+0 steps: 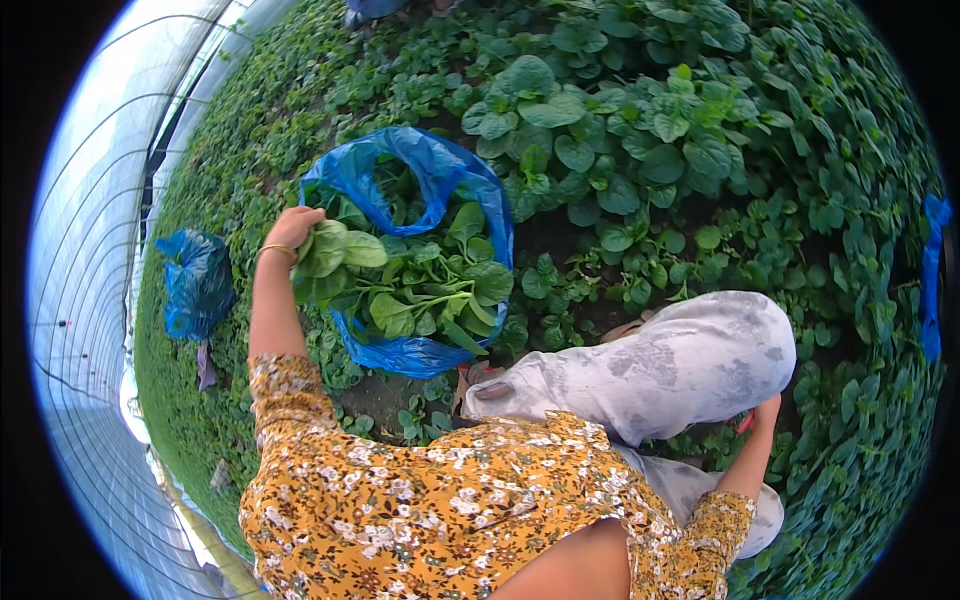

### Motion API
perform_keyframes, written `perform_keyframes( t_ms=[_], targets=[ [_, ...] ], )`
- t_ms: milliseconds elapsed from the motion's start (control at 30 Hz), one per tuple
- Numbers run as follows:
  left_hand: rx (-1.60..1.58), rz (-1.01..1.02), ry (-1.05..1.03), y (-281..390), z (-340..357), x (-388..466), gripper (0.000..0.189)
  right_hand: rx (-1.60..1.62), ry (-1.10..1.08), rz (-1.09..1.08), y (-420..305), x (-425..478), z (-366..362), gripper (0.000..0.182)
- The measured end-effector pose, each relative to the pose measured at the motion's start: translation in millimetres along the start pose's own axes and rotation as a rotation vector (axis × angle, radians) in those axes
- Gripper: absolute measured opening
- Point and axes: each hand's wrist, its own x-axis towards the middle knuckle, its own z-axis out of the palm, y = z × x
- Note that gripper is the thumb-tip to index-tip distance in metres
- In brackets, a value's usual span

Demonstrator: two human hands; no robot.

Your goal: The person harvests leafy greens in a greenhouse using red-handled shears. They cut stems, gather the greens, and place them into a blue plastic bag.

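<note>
My left hand (301, 226) holds a bunch of leafy greens (330, 251) at the left side of an open blue plastic bag (420, 356). Inside the bag lies a heap of cut greens with broad leaves and pale stems (450, 300). Part of the bag's rim loops over the heap. At the right, my right hand (766, 414) is low beside my knee, its fingers mostly hidden behind the trouser leg. A small red thing (745, 421) shows at those fingers; whether it is gripped I cannot tell.
Low leafy plants (555, 112) cover the ground all round. A filled blue plastic bag (196, 285) stands at the left. Blue plastic (932, 277) shows at the far right. A person's feet and lower legs (375, 9) are at the top edge. A plastic-covered tunnel wall (82, 247) runs along the left.
</note>
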Motion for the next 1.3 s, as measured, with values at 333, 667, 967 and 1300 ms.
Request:
perform_keyframes(
  t_ms=[333, 667, 967, 1300],
  targets=[
    [0.333, 0.125, 0.907, -119, 153, 59, 0.029, 0.137, 0.004, 0.117, 8, -19, -3, 0.028],
    [0.225, 0.170, 0.358, -128, 58, 91, 0.048, 0.418, -0.188, 0.330, 9, -38, 13, 0.025],
    [1.132, 0.298, 0.111, 44, 37, -1, 0.065, 0.575, -0.015, 0.355, 13, -84, -49, 0.024],
    [0.563, 0.855, -0.067, 130, 111, 9, 0.048, 0.632, 0.251, -0.121, -145, -186, -70, 0.035]
  ],
)
